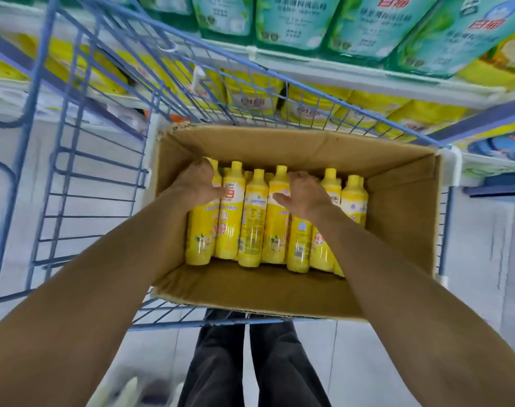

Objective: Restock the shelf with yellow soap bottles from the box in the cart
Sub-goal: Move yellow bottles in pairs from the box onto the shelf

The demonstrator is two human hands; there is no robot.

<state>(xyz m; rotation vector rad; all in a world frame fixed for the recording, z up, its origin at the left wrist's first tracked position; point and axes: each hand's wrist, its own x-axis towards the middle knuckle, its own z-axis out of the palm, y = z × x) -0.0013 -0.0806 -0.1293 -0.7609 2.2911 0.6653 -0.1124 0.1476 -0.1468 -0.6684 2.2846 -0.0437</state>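
Observation:
An open cardboard box point(403, 207) sits in a blue wire cart point(82, 171). Several yellow soap bottles point(251, 218) lie packed side by side in it, caps pointing toward the shelf. My left hand point(196, 183) curls over the upper part of the leftmost bottle point(200, 230), thumb against the bottle beside it. My right hand point(304, 193) wraps around the neck end of a bottle point(298, 245) right of the middle. The shelf point(353, 71) stands just beyond the cart.
The shelf holds yellow refill pouches point(315, 107) on a lower level and green pouches point(291, 22) above. The box's right part point(397, 230) has no bottles. My legs in dark trousers point(250, 362) stand behind the cart on a pale floor.

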